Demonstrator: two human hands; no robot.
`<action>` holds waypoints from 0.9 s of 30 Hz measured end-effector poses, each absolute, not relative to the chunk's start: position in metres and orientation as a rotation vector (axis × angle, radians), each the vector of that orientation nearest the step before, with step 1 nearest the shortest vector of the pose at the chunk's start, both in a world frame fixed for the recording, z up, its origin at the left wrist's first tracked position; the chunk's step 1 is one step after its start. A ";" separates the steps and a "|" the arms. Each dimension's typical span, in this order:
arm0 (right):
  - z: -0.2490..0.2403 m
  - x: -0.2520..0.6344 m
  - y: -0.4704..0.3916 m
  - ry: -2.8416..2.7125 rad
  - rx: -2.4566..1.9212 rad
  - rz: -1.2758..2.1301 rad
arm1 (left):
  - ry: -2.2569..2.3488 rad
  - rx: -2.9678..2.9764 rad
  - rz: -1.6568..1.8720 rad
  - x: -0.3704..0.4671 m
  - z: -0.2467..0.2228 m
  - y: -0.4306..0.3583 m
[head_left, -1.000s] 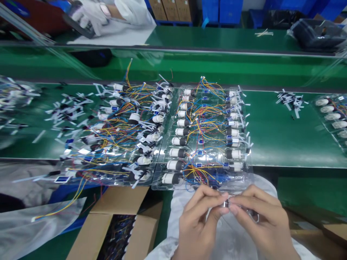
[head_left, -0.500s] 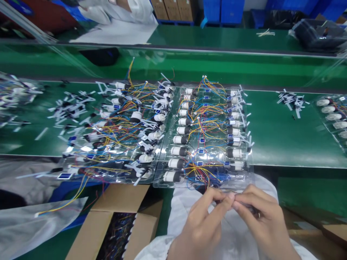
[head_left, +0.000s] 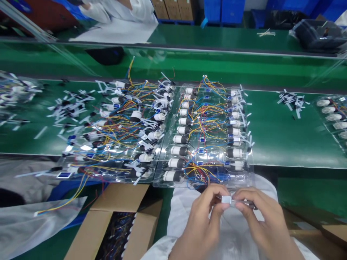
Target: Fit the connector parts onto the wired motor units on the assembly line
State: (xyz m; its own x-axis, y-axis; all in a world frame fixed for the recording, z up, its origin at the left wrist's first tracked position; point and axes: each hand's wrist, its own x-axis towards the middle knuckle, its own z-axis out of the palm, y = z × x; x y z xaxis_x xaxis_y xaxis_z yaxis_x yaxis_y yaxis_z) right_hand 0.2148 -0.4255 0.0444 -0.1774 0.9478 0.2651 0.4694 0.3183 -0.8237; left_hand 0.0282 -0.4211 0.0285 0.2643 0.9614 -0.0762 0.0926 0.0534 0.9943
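Note:
Close to my body, just past the front edge of a clear plastic tray [head_left: 166, 183], both hands meet. My left hand [head_left: 208, 213] pinches a small pale rectangular piece [head_left: 226, 199] between thumb and fingertips. My right hand [head_left: 261, 213] is closed right beside it, its fingertips around a thin dark part [head_left: 248, 203] whose kind I cannot make out. Whether the two parts are joined is hidden by the fingers. In the tray lie rows of white-and-black cylindrical parts [head_left: 175, 176] with coloured wires [head_left: 202, 169] and small blue rectangles between them.
Left of this tray is a second one [head_left: 127, 135], heaped with wired parts. Black-and-white strips [head_left: 69, 108] lie in a pile farther left, another pile [head_left: 292, 101] to the right. An open cardboard box [head_left: 103, 224] stands below. Across the bench, a person's white sleeve [head_left: 141, 12] shows.
My fingertips have moved slightly apart, and the pale rectangular piece now shows between them. The trays and strip piles have stayed in place.

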 end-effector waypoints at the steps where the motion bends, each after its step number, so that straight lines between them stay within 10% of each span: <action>1: 0.044 0.214 -0.425 -1.794 -1.263 0.745 | 1.117 1.335 0.886 0.028 0.028 -0.423; 27: 0.032 0.206 -0.444 -1.671 -1.436 0.751 | 1.102 1.806 1.064 0.039 -0.004 -0.442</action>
State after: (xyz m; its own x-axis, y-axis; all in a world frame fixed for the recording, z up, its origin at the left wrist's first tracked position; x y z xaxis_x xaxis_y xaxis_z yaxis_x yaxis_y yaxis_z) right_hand 0.2059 -0.4441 0.0318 -0.0443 0.9815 0.1861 0.5124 0.1823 -0.8392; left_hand 0.0392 -0.4422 -0.0044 0.2824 0.9227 0.2624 0.2945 -0.3438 0.8917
